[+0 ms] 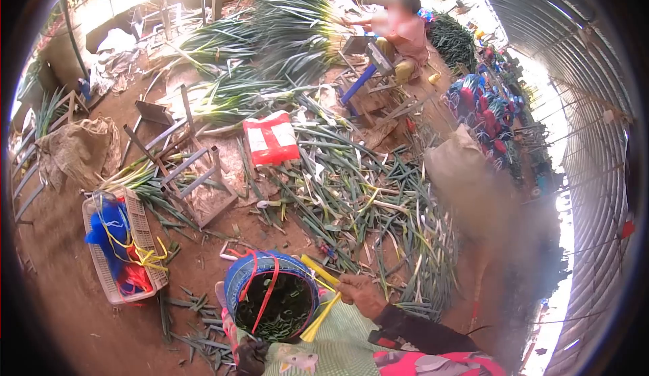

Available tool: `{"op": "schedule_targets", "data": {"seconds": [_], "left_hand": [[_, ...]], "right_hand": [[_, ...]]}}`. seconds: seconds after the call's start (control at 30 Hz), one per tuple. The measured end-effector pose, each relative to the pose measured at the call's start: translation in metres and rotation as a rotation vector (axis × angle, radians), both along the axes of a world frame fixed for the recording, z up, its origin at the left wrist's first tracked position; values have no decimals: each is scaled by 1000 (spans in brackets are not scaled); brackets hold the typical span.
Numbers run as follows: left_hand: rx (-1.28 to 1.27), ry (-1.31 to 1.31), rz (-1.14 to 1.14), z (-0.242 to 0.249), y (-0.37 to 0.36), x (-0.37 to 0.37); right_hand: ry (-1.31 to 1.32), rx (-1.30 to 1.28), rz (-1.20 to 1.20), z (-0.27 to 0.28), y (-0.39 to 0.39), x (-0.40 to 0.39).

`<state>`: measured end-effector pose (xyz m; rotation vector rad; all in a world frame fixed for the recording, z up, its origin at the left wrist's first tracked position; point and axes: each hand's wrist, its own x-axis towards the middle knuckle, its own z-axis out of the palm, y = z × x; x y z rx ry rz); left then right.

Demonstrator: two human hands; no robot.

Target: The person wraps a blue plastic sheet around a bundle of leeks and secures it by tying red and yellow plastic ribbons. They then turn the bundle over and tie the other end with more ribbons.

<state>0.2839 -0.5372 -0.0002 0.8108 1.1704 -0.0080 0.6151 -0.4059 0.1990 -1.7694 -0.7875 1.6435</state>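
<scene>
My right hand [365,293] is closed around flat yellow strips [322,316]; one end points up and left, the other hangs down beside a bucket. That blue bucket [234,278] stands close in front of me, with red straps across its top and dark liquid and cut green pieces inside. A patterned green cloth [324,357] covers my lap. At its left edge is a dark, gathered shape [253,356], perhaps my left hand in a glove or a sleeve end; its fingers cannot be made out.
Green onions [291,34] lie heaped at the back, with loose leaves [378,220] across the ground. A plastic crate [108,268] with blue, red and yellow things stands left. Metal stools [203,186] and a red-and-white packet [272,138] lie ahead. Another person [409,34] sits far back.
</scene>
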Motion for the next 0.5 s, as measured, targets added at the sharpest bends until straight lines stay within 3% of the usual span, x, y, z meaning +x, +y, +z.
{"op": "schedule_targets", "data": {"seconds": [0.07, 0.13, 0.17, 0.23, 0.33, 0.43, 0.5], "left_hand": [[-30, 127, -239, -20, 10, -45], [6, 325, -305, -46, 39, -93], [113, 371, -111, -47, 59, -101], [490, 366, 510, 24, 117, -73], [727, 140, 300, -68, 162, -56], [604, 247, 171, -80, 182, -22], [712, 450, 16, -77, 183, -10]], "right_hand": [[-88, -34, 121, 28, -5, -8], [-88, -14, 124, 25, -5, -14], [-22, -41, 68, 17, -11, -15], [45, -123, -14, 9, -17, -27], [36, -69, 36, 8, -10, -49], [-51, -24, 74, 2, -12, -54], [-113, -7, 93, 0, -9, -53]]}}
